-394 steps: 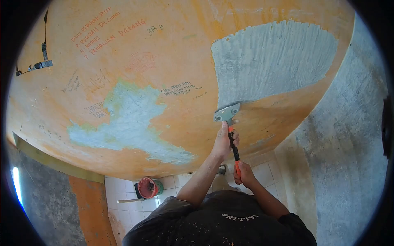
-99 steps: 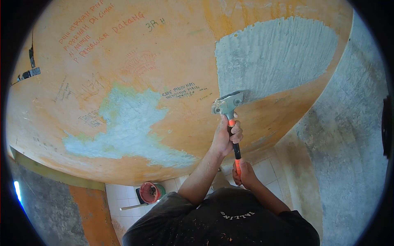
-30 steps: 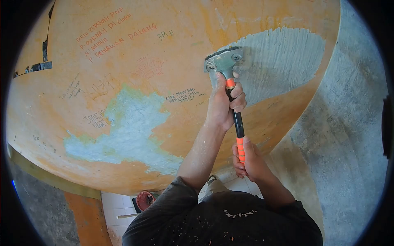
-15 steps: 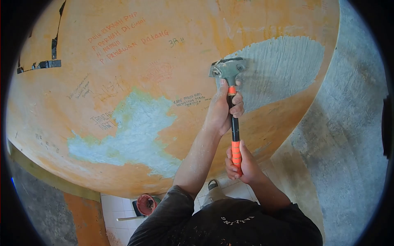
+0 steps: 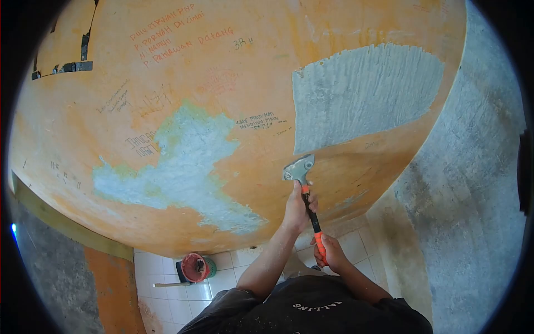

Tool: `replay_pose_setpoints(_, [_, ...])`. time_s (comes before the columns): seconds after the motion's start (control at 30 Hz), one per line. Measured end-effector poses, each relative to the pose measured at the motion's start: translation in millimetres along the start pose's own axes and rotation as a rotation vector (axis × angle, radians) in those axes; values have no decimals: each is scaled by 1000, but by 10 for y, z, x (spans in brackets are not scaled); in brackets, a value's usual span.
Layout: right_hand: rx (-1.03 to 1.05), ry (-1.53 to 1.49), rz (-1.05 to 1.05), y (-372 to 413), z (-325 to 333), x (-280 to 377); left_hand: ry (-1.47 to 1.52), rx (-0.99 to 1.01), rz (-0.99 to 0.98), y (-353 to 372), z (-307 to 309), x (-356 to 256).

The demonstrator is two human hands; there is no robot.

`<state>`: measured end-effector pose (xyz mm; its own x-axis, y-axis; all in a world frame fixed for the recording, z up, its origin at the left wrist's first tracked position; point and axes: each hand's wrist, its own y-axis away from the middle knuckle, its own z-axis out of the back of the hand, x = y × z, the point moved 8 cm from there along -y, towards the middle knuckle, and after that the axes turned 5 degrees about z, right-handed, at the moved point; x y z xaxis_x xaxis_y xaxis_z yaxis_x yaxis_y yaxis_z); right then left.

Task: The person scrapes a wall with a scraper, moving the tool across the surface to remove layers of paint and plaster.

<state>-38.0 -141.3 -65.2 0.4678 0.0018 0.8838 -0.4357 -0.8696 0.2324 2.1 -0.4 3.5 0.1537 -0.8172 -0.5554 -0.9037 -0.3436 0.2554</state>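
A long-handled scraper (image 5: 301,168) with a wide grey-green head and a black and orange handle is held in both hands. Close below its head, my left hand (image 5: 298,206) wraps the upper handle, thumb along the neck. My right hand (image 5: 332,253) grips the orange end of the handle lower down. The scraper head overlaps the orange painted wall (image 5: 261,183), just under the lower left corner of a grey stripped patch (image 5: 367,94) with vertical streaks.
Further left, a second bare patch (image 5: 189,161), pale bluish, has a ragged outline. Handwriting and black tape (image 5: 64,70) mark the wall. On the white tiled floor (image 5: 228,260) stands a red bucket (image 5: 196,268) beside a wooden stick (image 5: 171,285). A bare grey wall (image 5: 473,183) rises at right.
Both hands have brought the scraper down, away from the grey patch's left edge. The left edge of that patch now shows fully, with the orange paint stripped along it.
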Motion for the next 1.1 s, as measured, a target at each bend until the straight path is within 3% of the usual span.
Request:
replay_pose_setpoints(0.07, [-5,-20,-17,-24,15,-121,-54,-61,-6,65,109,25])
replay_pose_setpoints(0.27, [18,-108,-32,-173,-72,-189,-87,14,5,-9,122,-77])
replay_pose_setpoints(0.33, [3,-110,-17,-246,-79,-177,-114,62,-106,-73,72,-229])
replay_pose_setpoints(0.73, [-96,-319,82,-491,-307,-519,-323,270,124,-314,253,-206])
replay_pose_setpoints(0.83, [-89,-352,60,-518,-419,-502,-236,278,189,-299,288,-283])
replay_pose_setpoints(1.1, [-40,-334,53,-621,-433,-580,-222,271,120,-361,301,-302])
